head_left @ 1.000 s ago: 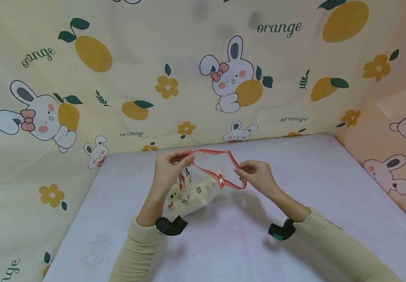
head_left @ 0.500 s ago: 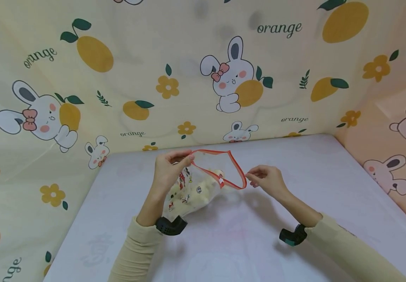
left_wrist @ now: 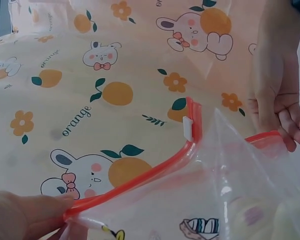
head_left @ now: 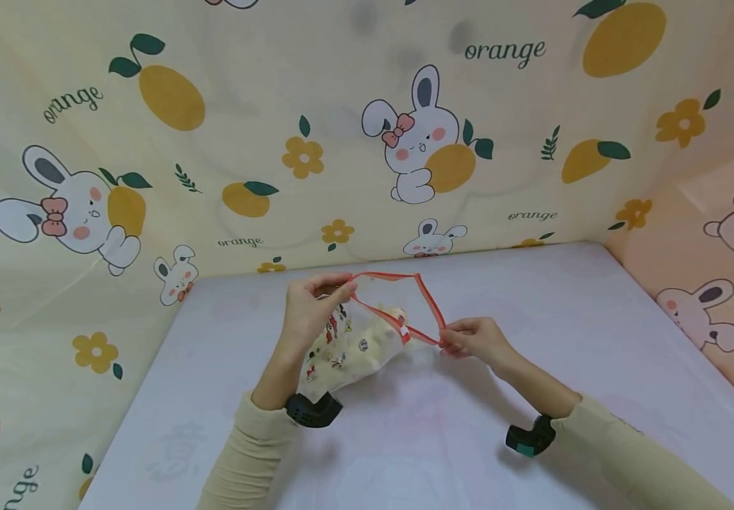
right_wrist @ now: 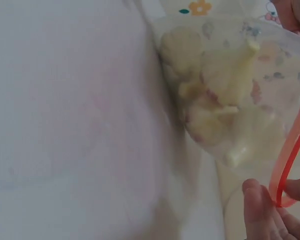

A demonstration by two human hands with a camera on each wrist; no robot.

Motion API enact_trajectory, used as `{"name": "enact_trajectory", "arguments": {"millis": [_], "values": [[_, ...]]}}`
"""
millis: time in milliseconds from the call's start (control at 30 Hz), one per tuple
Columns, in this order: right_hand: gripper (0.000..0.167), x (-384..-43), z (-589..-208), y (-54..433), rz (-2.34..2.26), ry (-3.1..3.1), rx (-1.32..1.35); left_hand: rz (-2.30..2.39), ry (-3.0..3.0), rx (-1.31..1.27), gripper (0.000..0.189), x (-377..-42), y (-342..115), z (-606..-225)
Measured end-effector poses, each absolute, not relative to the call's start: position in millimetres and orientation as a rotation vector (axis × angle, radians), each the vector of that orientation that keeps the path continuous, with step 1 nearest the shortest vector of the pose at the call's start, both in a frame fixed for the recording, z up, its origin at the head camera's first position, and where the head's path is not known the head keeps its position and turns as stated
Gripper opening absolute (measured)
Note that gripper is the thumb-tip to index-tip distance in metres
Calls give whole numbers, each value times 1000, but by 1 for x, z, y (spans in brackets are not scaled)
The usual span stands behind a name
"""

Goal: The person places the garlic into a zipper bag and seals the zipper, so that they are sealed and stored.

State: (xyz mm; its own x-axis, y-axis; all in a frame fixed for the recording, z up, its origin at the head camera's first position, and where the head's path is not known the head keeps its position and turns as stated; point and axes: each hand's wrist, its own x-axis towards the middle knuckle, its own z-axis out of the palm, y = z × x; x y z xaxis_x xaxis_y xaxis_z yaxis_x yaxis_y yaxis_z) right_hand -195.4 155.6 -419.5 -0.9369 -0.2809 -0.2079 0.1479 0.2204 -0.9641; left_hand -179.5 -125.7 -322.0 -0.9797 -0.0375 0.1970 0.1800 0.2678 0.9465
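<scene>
A clear printed zip bag [head_left: 341,358] with a red-edged mouth hangs tilted in the head view, its mouth spread wide. My left hand [head_left: 306,312] pinches the left corner of the red edge between thumb and fingers. At the opposite corner, my right hand [head_left: 480,343] pinches the red strip, also seen from close up in the right wrist view. A small white slider [left_wrist: 188,129] sits on the zip edge. Several garlic bulbs [right_wrist: 227,75] lie in the lower part of the bag, showing through the clear plastic.
The white table [head_left: 443,453] lies under both arms. A cream cloth wall [head_left: 341,106] with rabbits and oranges rises behind the table, and a pinkish one [head_left: 679,234] stands at the right. Each wrist carries a black camera [head_left: 313,411].
My right hand has let go of the bag's red edge, drawn off to the right, then come down and pinched the right corner. My left hand has shifted slightly right, keeping its grip.
</scene>
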Motion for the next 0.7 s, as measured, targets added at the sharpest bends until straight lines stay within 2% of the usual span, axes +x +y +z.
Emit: {"name": "enact_trajectory", "arguments": {"millis": [700], "values": [[41,-201,-416,153,-1743,2168,-80,-1745,-2390,-256,22,-178,-106,-339]]}}
